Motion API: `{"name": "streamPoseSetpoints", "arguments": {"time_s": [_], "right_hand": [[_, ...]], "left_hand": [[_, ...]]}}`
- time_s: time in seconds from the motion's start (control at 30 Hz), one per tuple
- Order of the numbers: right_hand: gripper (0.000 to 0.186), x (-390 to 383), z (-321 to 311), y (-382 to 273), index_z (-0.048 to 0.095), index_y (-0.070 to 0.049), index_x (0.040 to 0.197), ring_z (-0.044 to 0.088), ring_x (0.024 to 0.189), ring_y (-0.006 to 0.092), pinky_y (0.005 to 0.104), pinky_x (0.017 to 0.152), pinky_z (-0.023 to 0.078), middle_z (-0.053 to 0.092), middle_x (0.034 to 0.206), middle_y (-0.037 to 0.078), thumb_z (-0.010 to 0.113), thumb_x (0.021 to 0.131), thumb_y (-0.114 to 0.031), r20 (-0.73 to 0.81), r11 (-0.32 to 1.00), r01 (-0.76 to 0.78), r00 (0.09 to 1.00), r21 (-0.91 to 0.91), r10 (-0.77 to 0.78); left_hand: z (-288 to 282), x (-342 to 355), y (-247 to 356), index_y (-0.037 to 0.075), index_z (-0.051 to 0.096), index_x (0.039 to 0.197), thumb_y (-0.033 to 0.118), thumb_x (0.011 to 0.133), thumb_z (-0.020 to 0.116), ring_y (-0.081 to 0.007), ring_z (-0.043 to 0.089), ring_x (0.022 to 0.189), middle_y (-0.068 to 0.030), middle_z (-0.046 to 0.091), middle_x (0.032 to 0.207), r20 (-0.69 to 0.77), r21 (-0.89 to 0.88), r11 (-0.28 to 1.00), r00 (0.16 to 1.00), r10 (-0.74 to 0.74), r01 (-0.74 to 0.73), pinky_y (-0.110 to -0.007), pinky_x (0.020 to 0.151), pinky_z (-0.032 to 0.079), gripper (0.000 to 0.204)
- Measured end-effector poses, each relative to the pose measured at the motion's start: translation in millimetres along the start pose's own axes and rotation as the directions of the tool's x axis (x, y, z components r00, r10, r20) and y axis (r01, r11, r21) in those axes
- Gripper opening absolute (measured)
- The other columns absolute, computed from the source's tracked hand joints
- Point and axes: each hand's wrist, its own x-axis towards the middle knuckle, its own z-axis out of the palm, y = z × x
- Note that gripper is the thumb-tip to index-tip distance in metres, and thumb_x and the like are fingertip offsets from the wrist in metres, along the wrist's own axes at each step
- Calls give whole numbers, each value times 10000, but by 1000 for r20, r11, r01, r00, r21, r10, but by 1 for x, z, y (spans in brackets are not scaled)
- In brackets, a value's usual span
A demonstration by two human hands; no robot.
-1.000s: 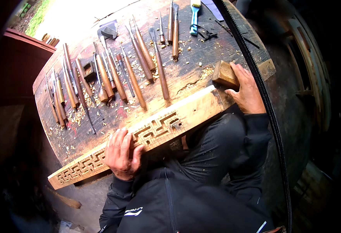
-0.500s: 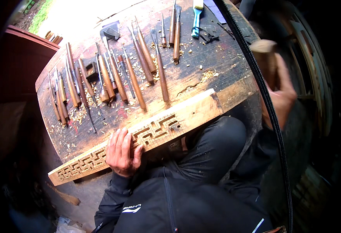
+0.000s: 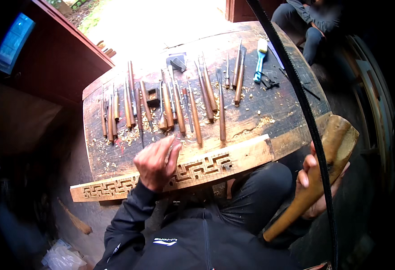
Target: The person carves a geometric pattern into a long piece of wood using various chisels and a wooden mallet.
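My left hand (image 3: 157,162) is over the carved board (image 3: 242,155), fingers loosely bent and thumb apart, with no object visible in it, just in front of the chisels (image 3: 197,126). My right hand (image 3: 316,189) grips a long, worn wooden mallet (image 3: 339,139) at the lower right, its thick head tilted up. The board, cut with an angular fret pattern, lies along the near edge of the dark worktable (image 3: 292,112). Among the chisels and gouges are a small dark block (image 3: 153,96) and wood shavings (image 3: 265,121).
A brush with blue handle (image 3: 259,63) and dark straps (image 3: 269,83) lie at the table's back right, a seated person (image 3: 310,33) beyond. A red door (image 3: 49,58) stands left; a straw broom (image 3: 76,220) and plastic bag (image 3: 62,258) are on the floor.
The mallet has been lifted off the table's right end and swung down toward me. My left hand has risen from gripping the board. The view has tilted up, showing the seated person.
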Motion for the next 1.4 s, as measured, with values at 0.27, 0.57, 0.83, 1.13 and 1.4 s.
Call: {"name": "streamPoseSetpoints", "arguments": {"time_s": [0.27,0.57,0.83,1.13,1.4], "right_hand": [[953,14,-39,67,214,26,1697,694,651,250,372,517,569,637,1060,207,579,1109,-629,79,970,-178,983,164,167],[877,17,-38,62,287,28,1638,678,625,229,359,514,574,623,1012,174,618,1104,-584,-34,988,-126,991,91,129],[811,17,-39,64,302,14,1636,672,660,225,349,550,583,617,1039,168,589,1127,-549,-43,995,-87,995,40,89],[812,17,-41,69,298,17,1637,676,672,240,373,570,579,621,1043,170,591,1129,-545,-39,995,-94,995,40,95],[817,18,-41,68,302,10,1614,678,694,263,369,556,593,604,1039,169,600,1113,-563,-37,996,-80,996,33,82]], "left_hand": [[68,69,-16,145,805,1074,171,988,806,-212,776,739,-40,805,930,117,51,997,992,53,-60,-334,591,579,90],[88,78,-32,85,743,1110,11,822,725,-250,731,990,-46,740,1150,308,-23,940,892,331,-341,-369,807,615,298],[103,94,-48,85,668,1229,91,933,661,-254,695,1103,-96,673,1332,358,-30,853,791,495,-521,-389,892,600,296],[26,99,-66,10,661,1252,33,1144,552,-266,775,1038,-210,766,1226,-399,-367,869,900,176,-332,-383,890,666,155],[11,97,-113,0,614,1345,-6,1140,575,-124,708,970,-115,780,1220,-280,-707,699,866,-413,104,-271,878,586,210]]}}
